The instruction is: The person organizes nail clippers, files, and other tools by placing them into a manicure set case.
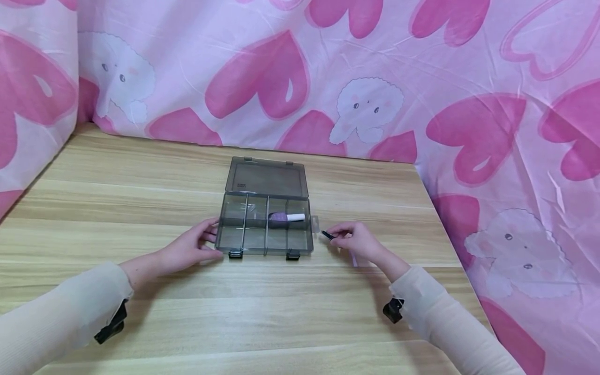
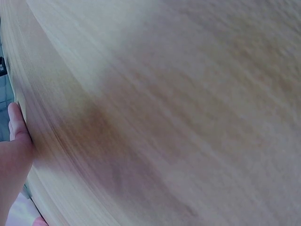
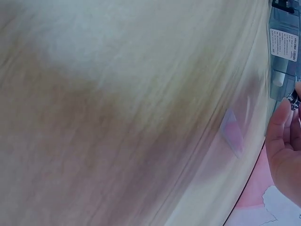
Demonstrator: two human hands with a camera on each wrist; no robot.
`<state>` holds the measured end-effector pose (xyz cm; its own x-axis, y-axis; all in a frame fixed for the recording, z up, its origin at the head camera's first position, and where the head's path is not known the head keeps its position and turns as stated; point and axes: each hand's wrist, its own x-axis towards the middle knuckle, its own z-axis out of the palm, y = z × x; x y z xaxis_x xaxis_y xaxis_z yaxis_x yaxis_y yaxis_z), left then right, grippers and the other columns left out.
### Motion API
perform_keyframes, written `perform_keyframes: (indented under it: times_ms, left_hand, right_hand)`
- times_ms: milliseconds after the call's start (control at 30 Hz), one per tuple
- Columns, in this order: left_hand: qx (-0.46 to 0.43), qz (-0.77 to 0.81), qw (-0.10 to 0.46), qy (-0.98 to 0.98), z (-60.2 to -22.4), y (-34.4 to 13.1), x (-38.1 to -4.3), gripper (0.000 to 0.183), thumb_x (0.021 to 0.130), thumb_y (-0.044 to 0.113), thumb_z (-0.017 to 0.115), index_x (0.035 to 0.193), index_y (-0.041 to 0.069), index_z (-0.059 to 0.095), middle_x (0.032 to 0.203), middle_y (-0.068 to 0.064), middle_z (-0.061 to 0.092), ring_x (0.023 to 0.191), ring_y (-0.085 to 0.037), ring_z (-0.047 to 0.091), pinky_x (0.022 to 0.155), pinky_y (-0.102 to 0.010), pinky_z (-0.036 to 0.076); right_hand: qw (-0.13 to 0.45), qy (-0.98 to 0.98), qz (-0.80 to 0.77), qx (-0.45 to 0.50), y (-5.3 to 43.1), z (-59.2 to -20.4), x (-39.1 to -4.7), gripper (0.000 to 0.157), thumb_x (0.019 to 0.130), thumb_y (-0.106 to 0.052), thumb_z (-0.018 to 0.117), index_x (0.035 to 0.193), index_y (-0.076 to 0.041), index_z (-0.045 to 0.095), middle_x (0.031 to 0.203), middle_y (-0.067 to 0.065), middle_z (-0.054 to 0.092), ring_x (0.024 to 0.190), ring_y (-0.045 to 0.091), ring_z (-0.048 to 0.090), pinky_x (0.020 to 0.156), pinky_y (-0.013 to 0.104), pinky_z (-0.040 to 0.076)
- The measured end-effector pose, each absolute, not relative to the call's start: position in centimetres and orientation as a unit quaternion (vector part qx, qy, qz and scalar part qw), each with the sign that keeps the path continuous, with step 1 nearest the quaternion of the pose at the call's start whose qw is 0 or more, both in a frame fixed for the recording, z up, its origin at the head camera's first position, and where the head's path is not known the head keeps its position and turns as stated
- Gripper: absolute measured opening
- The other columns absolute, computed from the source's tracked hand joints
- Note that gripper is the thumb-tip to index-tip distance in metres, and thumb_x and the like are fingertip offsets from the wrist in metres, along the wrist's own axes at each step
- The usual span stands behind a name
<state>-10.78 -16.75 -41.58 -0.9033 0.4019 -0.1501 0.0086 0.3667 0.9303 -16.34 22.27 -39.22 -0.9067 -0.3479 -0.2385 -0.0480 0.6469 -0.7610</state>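
A smoky grey divided plastic box (image 1: pixel 241 237) lies on the table with its lid (image 1: pixel 268 177) folded back. Inside, toward the right, is a purple nail polish bottle (image 1: pixel 277 216) with a white cap. My left hand (image 1: pixel 189 247) touches the box's left side, fingers and thumb spread loosely along it; its thumb (image 2: pixel 18 122) shows in the left wrist view. To the right of the box, my right hand (image 1: pixel 358 242) pinches a small black object (image 1: pixel 327 235) between thumb and fingers. That object (image 3: pixel 293 100) looks dark and shiny in the right wrist view; its kind is unclear.
A clear plastic tab (image 1: pixel 315 224) sticks out at the box's right side. A small see-through, pinkish flat piece (image 3: pixel 232 133) lies on the wooden table (image 1: pixel 262 323) below the right hand. Pink heart-patterned cloth (image 1: pixel 187 62) hangs behind and beside the table.
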Motion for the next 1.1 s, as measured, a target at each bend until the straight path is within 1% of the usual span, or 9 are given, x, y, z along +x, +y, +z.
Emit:
perform_keyframes:
  times_ms: [167, 333, 467, 567, 700, 767, 867, 1000, 1100]
  left_hand:
    - [0.126, 0.547, 0.183, 0.807, -41.6, -16.8, -10.8, 0.088, 0.078, 0.004, 0.071, 0.143, -0.011, 0.014, 0.123, -0.029, 0.046, 0.105, -0.033, 0.055, 0.08, -0.017, 0.054]
    - [0.125, 0.542, 0.185, 0.81, -41.6, -16.8, -10.9, 0.087, 0.079, 0.005, 0.071, 0.143, -0.011, 0.015, 0.123, -0.029, 0.046, 0.105, -0.033, 0.055, 0.081, -0.018, 0.054]
    - [0.124, 0.542, 0.184, 0.811, -41.7, -16.9, -10.9, 0.088, 0.078, 0.005, 0.071, 0.143, -0.011, 0.014, 0.123, -0.03, 0.046, 0.105, -0.034, 0.055, 0.08, -0.017, 0.054]
    - [0.124, 0.543, 0.184, 0.81, -41.7, -16.9, -10.9, 0.088, 0.078, 0.004, 0.071, 0.143, -0.012, 0.014, 0.123, -0.03, 0.046, 0.105, -0.034, 0.055, 0.08, -0.018, 0.054]
    - [0.124, 0.543, 0.183, 0.81, -41.7, -16.9, -10.9, 0.087, 0.078, 0.004, 0.071, 0.143, -0.011, 0.015, 0.123, -0.029, 0.046, 0.106, -0.034, 0.055, 0.081, -0.019, 0.054]
    - [0.123, 0.542, 0.182, 0.811, -41.7, -16.9, -11.0, 0.087, 0.078, 0.004, 0.071, 0.143, -0.011, 0.015, 0.123, -0.029, 0.047, 0.106, -0.034, 0.054, 0.081, -0.019, 0.054]
    - [0.123, 0.542, 0.183, 0.811, -41.8, -16.9, -11.0, 0.087, 0.078, 0.004, 0.071, 0.143, -0.011, 0.015, 0.123, -0.029, 0.047, 0.106, -0.033, 0.054, 0.081, -0.019, 0.054]
    - [0.123, 0.544, 0.185, 0.809, -41.9, -16.9, -11.0, 0.088, 0.078, 0.004, 0.071, 0.143, -0.011, 0.014, 0.123, -0.029, 0.046, 0.106, -0.033, 0.054, 0.081, -0.018, 0.054]
    - [0.122, 0.547, 0.185, 0.807, -41.9, -16.9, -11.0, 0.088, 0.078, 0.004, 0.071, 0.144, -0.01, 0.014, 0.123, -0.029, 0.046, 0.106, -0.033, 0.054, 0.081, -0.018, 0.054]
  right_hand:
    - [0.198, 0.876, -0.43, -0.096, 22.3, -39.2, -16.4, 0.029, 0.08, -0.005, 0.068, 0.108, 0.004, 0.067, 0.088, 0.009, 0.067, 0.074, 0.009, 0.057, 0.063, 0.02, 0.052]
    - [0.22, 0.848, -0.477, -0.068, 21.8, -38.8, -16.4, 0.034, 0.081, -0.005, 0.067, 0.112, 0.007, 0.063, 0.086, 0.002, 0.067, 0.074, 0.007, 0.06, 0.069, 0.027, 0.058]
    - [0.237, 0.824, -0.512, -0.056, 20.9, -38.5, -16.3, 0.037, 0.082, -0.005, 0.066, 0.116, 0.007, 0.061, 0.094, 0.014, 0.068, 0.079, 0.012, 0.063, 0.074, 0.032, 0.059]
    - [0.25, 0.803, -0.539, -0.049, 20.1, -38.2, -16.2, 0.038, 0.083, -0.002, 0.064, 0.119, 0.008, 0.058, 0.104, 0.021, 0.065, 0.083, 0.016, 0.064, 0.078, 0.035, 0.059]
    - [0.263, 0.79, -0.553, -0.044, 18.7, -37.8, -16.0, 0.038, 0.084, -0.002, 0.063, 0.121, 0.007, 0.057, 0.106, 0.014, 0.065, 0.084, 0.015, 0.063, 0.084, 0.04, 0.057]
    - [0.265, 0.788, -0.553, -0.046, 18.1, -37.6, -16.1, 0.038, 0.084, -0.003, 0.063, 0.121, 0.006, 0.057, 0.105, 0.009, 0.065, 0.083, 0.013, 0.062, 0.085, 0.042, 0.056]
    - [0.265, 0.787, -0.556, -0.048, 17.0, -37.5, -16.2, 0.038, 0.084, -0.005, 0.064, 0.121, 0.004, 0.059, 0.101, 0.005, 0.066, 0.08, 0.01, 0.061, 0.084, 0.039, 0.056]
    - [0.271, 0.779, -0.564, -0.046, 15.7, -37.4, -16.4, 0.037, 0.084, -0.004, 0.064, 0.119, 0.004, 0.06, 0.097, 0.002, 0.064, 0.075, 0.008, 0.059, 0.075, 0.027, 0.056]
    - [0.28, 0.776, -0.563, -0.044, 14.7, -37.2, -16.5, 0.035, 0.084, -0.003, 0.064, 0.119, 0.004, 0.061, 0.096, 0.002, 0.064, 0.072, 0.01, 0.059, 0.071, 0.024, 0.055]
